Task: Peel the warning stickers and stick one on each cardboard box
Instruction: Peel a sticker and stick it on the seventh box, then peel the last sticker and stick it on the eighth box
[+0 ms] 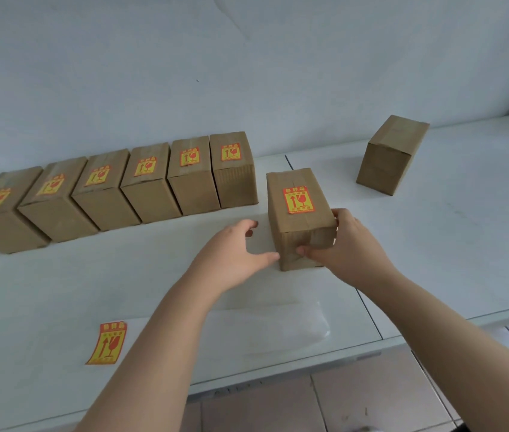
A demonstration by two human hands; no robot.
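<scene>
White tabletop [60, 291], pale wall behind. Along the far left side, a row of six upright brown cardboard boxes [116, 188], packed side by side, each with a yellow-and-red warning sticker on its top face.

Right of the row, apart from its last box, stands a seventh brown cardboard box [301, 219] with a yellow-and-red warning label [298, 199] on top. The right hand [345, 244] clasps this box: thumb on the near face, fingers wrapped round the right side. The left hand [234, 254] is spread wide, curved toward the box's left side; its thumb tip lies at the box's lower left edge, contact uncertain; the fingers hold nothing.

Farther right and back, well apart, a plain unlabelled cardboard box [391, 154] sits turned at an angle.

Near the front edge, left of the left forearm, one loose yellow-and-red sticker [107, 343] lies flat. Between the forearms, a clear glossy sheet [278, 325] rests on the table.
</scene>
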